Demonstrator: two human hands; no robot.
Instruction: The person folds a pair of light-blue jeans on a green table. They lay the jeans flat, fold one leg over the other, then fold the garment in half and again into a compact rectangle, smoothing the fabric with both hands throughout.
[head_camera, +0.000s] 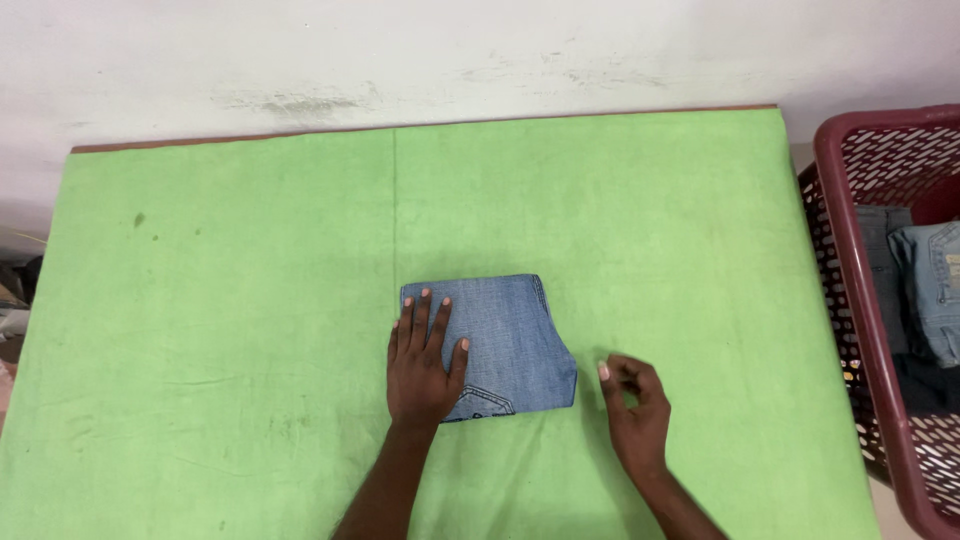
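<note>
Folded jeans: blue denim, folded down to a compact, roughly square packet, seams along the right edge, a stitched pocket corner showing at the near edge. It lies approx. in the middle of the green cloth that covers the table, well in from every edge.

Right of the jeans, off the table's right edge, stands a maroon plastic basket w/ perforated walls. Inside: more denim, a light blue piece on top w/ a pocket visible, a greyer piece beside it, darker fabric under them.

Left hand: flat, palm down, fingers spread, pressing on the left part of the jeans, wrist hanging over their near edge.

Right hand: just right of the jeans, not touching them, over the green cloth; fingers loosely curled in, thumb near the fingertips, holding nothing visible.
</note>
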